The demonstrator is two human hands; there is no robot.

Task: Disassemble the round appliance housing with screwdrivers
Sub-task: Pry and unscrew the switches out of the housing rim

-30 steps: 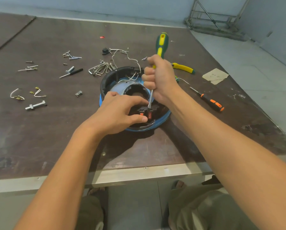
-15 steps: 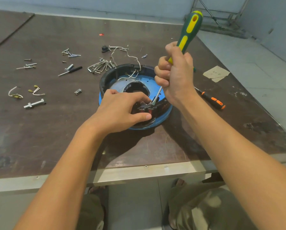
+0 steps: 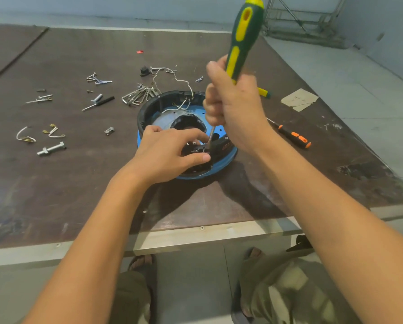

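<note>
- The round housing [image 3: 149, 108] lies on the table [image 3: 55, 183], under both hands.
- The left hand [image 3: 170, 153] pinches a black fitting [image 3: 197, 150] inside it.
- The right hand [image 3: 237, 108] fists the green screwdriver [image 3: 242, 38], its tip beside that pinch.
- An orange screwdriver [image 3: 294, 136] lies right of the fist.

The right hand [image 3: 233, 108] gripped a green-and-yellow screwdriver [image 3: 242, 38] with its handle tilted up and away. Its shaft ran down to a black part [image 3: 195, 150] at the near edge of the round blue-and-black housing [image 3: 147, 111]. The left hand [image 3: 170, 153] held that part between thumb and fingers. On the dark table [image 3: 79, 183], an orange-and-black screwdriver [image 3: 294, 136] lay to the right, and loose screws [image 3: 100, 80] and 1 bolt [image 3: 52, 148] lay to the left.
</note>
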